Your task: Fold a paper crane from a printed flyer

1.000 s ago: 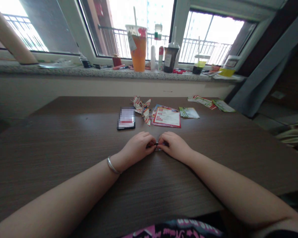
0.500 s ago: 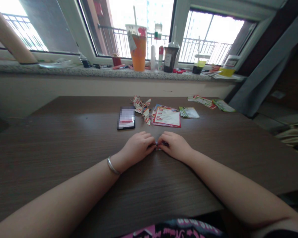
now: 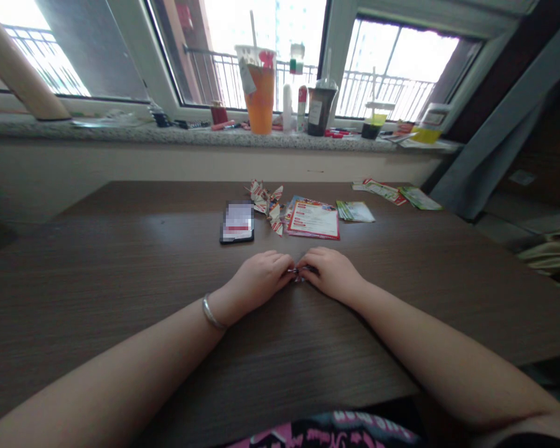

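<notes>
Close together over the middle of the table, my left hand and my right hand pinch a small piece of folded paper between them. Only a little of the paper shows; my fingers hide the rest. Just beyond the hands lie a stack of printed paper sheets with red borders and several folded paper figures with red and white stripes. A phone with a blurred screen lies farther left, apart from my left hand.
Green-and-white cards lie right of the stack, with more cards near the table's far right edge. On the stone windowsill stand a tall orange drink cup, a dark cup and various small items. A grey curtain hangs at right.
My left fingers have shifted slightly, and the visible bit of folded paper sits at a different angle between my fingertips. Both hands stay in nearly the same place.
</notes>
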The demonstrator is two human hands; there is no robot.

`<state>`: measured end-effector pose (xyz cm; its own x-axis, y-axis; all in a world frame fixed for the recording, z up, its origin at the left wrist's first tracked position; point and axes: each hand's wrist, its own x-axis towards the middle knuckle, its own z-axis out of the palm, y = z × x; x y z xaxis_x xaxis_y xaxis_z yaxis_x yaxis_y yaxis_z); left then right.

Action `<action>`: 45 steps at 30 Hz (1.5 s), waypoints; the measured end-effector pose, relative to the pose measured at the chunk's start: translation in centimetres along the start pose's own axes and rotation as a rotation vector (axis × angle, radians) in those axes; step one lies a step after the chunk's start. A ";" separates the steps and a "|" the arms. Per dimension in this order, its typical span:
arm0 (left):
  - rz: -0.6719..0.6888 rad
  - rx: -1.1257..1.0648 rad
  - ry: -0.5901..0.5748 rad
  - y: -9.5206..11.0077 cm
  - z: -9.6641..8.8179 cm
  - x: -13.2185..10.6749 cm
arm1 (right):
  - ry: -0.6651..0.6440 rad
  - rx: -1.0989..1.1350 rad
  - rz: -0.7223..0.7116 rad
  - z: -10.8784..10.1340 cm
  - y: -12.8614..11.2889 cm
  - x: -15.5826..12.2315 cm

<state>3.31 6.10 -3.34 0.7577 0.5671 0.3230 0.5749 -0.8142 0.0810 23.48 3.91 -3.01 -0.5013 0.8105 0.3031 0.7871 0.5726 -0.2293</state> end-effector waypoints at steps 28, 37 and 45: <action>-0.055 -0.334 0.026 -0.6 0.4 0.0 | -0.002 0.201 -0.107 -0.3 0.8 -0.2; -0.232 -0.559 0.003 -0.3 -0.1 0.0 | 0.018 0.217 -0.114 -0.6 0.6 -0.3; -0.126 -0.630 0.007 -0.7 0.3 0.2 | 0.052 0.370 -0.110 -0.5 0.4 -0.2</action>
<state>3.13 6.80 -3.58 0.6932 0.6639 0.2805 0.3663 -0.6597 0.6562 24.12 3.88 -2.67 -0.5494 0.7398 0.3885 0.5422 0.6694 -0.5079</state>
